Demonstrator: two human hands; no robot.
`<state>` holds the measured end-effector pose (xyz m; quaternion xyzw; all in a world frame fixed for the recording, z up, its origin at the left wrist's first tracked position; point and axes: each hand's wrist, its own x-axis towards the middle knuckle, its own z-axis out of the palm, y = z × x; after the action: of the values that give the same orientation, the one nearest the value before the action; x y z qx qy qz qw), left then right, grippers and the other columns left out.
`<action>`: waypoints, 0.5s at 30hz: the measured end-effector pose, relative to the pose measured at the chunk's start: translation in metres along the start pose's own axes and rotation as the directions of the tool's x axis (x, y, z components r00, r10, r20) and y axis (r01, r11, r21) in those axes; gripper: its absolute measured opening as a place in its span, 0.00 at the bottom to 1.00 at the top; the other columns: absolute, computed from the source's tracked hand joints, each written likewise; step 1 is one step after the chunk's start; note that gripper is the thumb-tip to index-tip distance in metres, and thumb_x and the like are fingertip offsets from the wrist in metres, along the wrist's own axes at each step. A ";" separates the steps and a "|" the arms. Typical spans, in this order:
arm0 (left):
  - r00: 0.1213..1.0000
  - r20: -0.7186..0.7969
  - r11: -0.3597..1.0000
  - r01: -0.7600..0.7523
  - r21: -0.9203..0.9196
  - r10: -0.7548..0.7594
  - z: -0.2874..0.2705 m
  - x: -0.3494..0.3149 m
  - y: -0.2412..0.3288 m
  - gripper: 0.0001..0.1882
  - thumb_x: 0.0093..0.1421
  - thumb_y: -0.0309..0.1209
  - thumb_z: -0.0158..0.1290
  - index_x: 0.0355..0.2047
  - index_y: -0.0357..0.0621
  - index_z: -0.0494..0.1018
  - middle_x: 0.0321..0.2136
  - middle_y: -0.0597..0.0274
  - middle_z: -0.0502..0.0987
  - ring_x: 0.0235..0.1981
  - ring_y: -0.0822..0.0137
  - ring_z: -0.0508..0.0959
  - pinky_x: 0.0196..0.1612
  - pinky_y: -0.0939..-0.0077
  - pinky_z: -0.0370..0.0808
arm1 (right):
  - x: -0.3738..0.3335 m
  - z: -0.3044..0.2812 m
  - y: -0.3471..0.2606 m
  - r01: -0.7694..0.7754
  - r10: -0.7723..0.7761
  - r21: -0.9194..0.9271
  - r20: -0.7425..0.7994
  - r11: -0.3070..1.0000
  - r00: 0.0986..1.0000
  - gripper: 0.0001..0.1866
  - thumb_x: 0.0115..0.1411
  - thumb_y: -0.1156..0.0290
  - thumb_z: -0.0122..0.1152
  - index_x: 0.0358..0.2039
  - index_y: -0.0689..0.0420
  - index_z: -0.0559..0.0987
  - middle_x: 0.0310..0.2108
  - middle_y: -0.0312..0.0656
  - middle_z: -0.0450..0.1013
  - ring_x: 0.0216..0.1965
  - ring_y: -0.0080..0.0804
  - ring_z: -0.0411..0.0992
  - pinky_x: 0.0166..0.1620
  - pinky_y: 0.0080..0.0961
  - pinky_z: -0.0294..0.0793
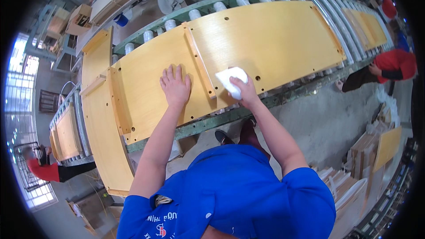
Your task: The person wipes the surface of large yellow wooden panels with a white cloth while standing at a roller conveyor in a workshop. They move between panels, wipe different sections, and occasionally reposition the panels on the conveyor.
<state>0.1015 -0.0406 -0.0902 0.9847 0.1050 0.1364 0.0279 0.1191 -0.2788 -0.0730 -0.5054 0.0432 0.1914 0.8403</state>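
A long yellow-varnished wooden panel (pixel 261 31) with several round holes lies across a roller conveyor. A narrow wooden strip (pixel 199 59) crosses its middle, and similar strips stand at both ends. My left hand (pixel 175 86) rests flat on the panel, left of the middle strip, fingers spread and holding nothing. In my right hand (pixel 246 90) is a folded white cloth (pixel 231 81), gripped just right of the strip near the panel's near edge. Part of that hand's fingers is hidden by the cloth.
The green-framed roller conveyor (pixel 195 127) runs left to right. Another yellow panel (pixel 99 119) lies crosswise at the left. People in red work at the far right (pixel 396 66) and far left (pixel 44 168). Stacked boards (pixel 354 177) stand at the lower right; a blue bucket (pixel 120 19) is at upper left.
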 end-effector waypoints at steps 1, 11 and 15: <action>1.000 0.004 1.000 0.012 0.002 -0.012 -0.002 -0.001 -0.001 0.26 0.61 0.45 0.42 0.57 0.48 0.63 0.59 0.49 0.59 0.62 0.47 0.54 0.62 0.48 0.48 | 0.016 0.003 -0.005 -0.008 0.007 0.045 0.012 0.999 1.000 0.22 0.54 0.69 0.63 0.49 0.59 0.70 0.35 0.38 0.72 0.31 0.24 0.72 0.26 0.23 0.76; 1.000 -0.026 1.000 0.005 -0.024 -0.005 -0.008 0.001 0.003 0.26 0.60 0.43 0.45 0.57 0.48 0.63 0.58 0.49 0.60 0.61 0.48 0.56 0.62 0.50 0.49 | 0.185 0.060 -0.003 0.414 -0.506 -0.534 -0.031 0.737 0.862 0.24 0.52 0.58 0.65 0.43 0.61 0.74 0.36 0.46 0.76 0.37 0.34 0.75 0.42 0.29 0.72; 1.000 0.010 0.999 0.018 -0.027 -0.018 -0.011 0.001 0.001 0.27 0.60 0.44 0.44 0.57 0.48 0.62 0.59 0.48 0.59 0.62 0.47 0.54 0.63 0.50 0.48 | 0.207 0.080 -0.010 0.411 -0.547 -0.686 0.022 0.601 0.837 0.24 0.53 0.51 0.62 0.41 0.58 0.75 0.34 0.48 0.77 0.37 0.42 0.76 0.40 0.33 0.73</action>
<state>0.0999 -0.0410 -0.0790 0.9839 0.1118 0.1329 0.0430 0.3044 -0.1562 -0.0812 -0.7792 -0.0857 -0.0888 0.6145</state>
